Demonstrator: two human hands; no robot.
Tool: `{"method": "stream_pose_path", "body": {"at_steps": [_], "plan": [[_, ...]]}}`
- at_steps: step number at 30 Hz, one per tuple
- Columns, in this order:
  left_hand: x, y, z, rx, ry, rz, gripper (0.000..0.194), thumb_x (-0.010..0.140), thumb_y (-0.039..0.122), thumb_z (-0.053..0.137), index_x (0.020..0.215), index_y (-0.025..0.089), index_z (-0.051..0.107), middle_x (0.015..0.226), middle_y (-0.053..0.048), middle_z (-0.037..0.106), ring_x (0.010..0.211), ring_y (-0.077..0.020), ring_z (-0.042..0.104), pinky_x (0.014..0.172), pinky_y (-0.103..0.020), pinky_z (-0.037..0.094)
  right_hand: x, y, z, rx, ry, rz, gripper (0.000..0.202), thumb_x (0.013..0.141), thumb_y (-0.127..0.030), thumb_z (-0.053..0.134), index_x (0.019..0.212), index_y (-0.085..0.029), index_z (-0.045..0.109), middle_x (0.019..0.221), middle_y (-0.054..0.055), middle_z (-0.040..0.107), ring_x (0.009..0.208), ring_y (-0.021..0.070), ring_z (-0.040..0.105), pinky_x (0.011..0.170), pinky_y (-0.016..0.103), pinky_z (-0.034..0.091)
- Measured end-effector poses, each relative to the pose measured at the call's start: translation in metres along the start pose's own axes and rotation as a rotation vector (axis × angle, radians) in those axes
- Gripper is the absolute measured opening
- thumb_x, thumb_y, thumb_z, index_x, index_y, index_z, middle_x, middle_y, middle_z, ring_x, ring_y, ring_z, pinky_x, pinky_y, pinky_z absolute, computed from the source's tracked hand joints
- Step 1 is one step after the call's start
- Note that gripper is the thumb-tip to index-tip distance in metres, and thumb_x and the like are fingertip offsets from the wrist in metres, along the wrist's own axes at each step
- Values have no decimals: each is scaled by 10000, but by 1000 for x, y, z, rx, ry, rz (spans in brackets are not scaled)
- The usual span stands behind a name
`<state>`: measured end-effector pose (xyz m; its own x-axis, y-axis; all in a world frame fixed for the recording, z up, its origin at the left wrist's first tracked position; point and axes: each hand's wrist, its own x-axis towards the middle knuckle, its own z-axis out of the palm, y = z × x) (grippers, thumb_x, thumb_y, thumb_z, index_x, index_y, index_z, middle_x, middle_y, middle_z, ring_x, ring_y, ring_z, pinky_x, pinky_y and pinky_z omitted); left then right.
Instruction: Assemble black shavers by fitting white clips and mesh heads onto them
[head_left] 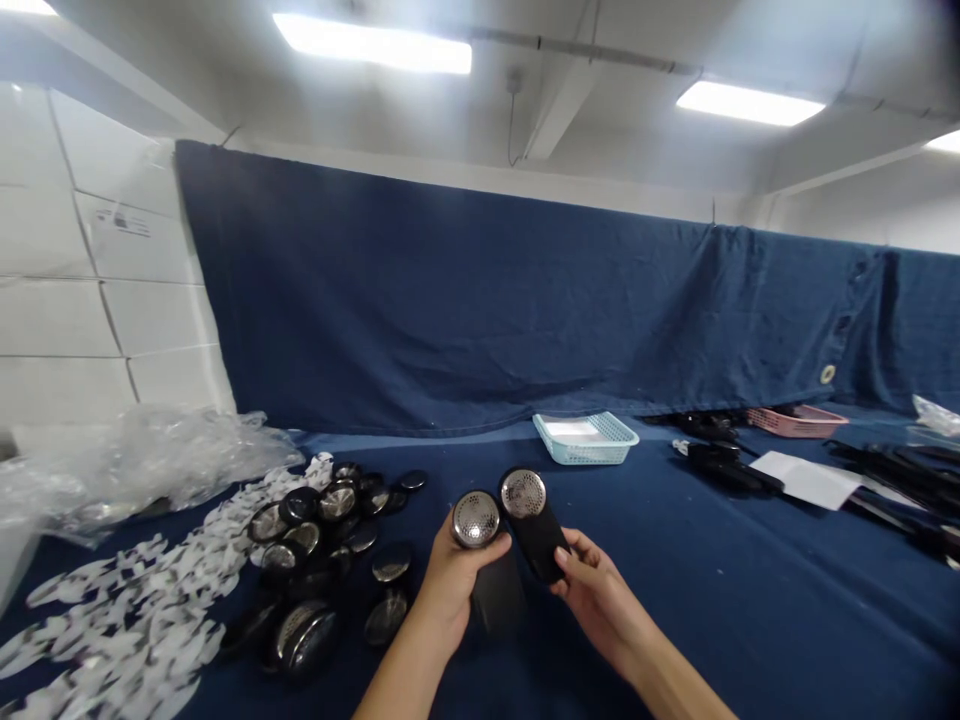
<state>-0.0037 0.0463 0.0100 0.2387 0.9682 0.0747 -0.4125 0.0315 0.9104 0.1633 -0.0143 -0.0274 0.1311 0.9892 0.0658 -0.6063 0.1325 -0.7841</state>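
Note:
A black fabric shaver (476, 519) with a round, perforated metal head is held in my left hand (448, 575), fingers closed around it. My right hand (596, 595) grips a second black fabric shaver (540, 538) by the lower end of its handle. Both metal heads face me side by side, their rims nearly touching or touching; I cannot tell which. Left of my left hand lies a pile of round black caps with metal mesh (337, 500), and a few more sit close to my wrist.
Many small white plastic pieces (142, 610) spread over the left of the blue-covered table (675, 610). Clear plastic bags (165, 460) lie behind them, beside stacked white boxes (52, 300). A light blue basket (592, 455), a pink basket (795, 422) and black items (724, 465) stand farther back.

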Motion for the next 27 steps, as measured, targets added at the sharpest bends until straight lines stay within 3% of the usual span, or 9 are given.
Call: {"method": "stream_pose_path", "body": {"at_steps": [9, 20, 27], "plan": [[0, -1, 2, 93, 57, 67, 577, 481, 243, 907, 995, 147, 664, 967, -84, 746, 910, -268, 684, 867, -348, 495, -8, 3, -3, 15, -53, 89, 285, 645, -198, 855, 845, -236, 655, 694, -63, 617, 643, 107, 603, 596, 236, 501], [-5, -3, 7, 181, 133, 212, 535, 497, 222, 891, 978, 184, 660, 894, -12, 723, 877, -219, 664, 821, -285, 495, -14, 0, 8, -46, -43, 25, 284, 631, -240, 859, 801, -237, 632, 681, -62, 612, 607, 107, 572, 573, 232, 471], [-9, 1, 10, 220, 154, 254, 472, 553, 210, 853, 982, 177, 658, 905, -17, 709, 858, -206, 652, 809, -274, 490, -16, 0, 15, -87, -28, -17, 244, 646, -215, 826, 792, -220, 631, 694, -44, 623, 622, 117, 553, 575, 226, 428]]}}
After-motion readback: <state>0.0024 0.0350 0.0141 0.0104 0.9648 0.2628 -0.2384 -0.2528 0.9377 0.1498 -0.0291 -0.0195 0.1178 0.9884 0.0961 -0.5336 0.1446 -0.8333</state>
